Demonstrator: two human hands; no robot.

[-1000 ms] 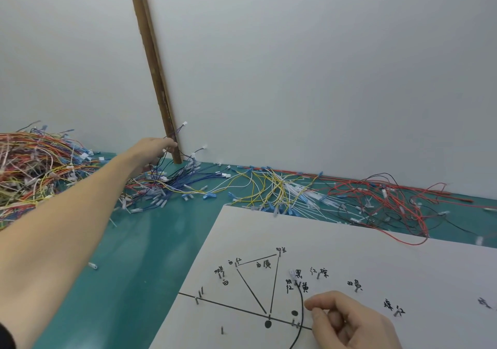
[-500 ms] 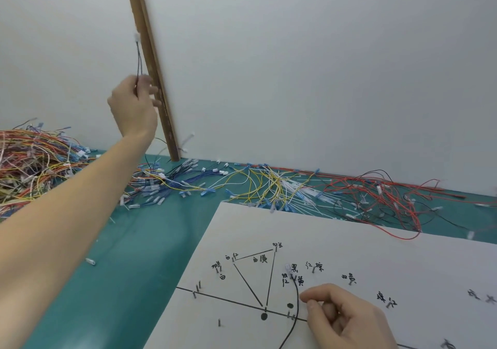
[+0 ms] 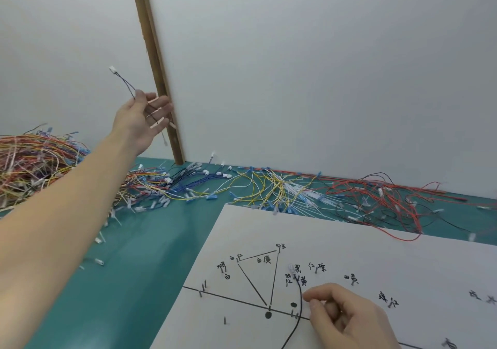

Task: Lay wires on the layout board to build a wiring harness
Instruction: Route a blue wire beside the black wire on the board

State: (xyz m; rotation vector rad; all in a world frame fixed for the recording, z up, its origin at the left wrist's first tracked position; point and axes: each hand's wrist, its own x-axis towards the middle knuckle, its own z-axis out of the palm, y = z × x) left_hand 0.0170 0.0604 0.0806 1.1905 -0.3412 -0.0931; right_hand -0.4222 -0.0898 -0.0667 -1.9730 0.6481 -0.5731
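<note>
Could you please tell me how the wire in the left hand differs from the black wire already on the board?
The wire in the left hand is a thin dark pair held up in the air; the black wire lies on the white board, under the right hand. The raised pair hangs loose, while the black wire curves between the pins. Both end in a small white connector.

A thin dark wire (image 3: 126, 85) with a white plug sticks up from the left hand (image 3: 142, 118). A black wire (image 3: 298, 308) curves on the white board (image 3: 376, 254), touching the right hand (image 3: 347, 319).
</note>
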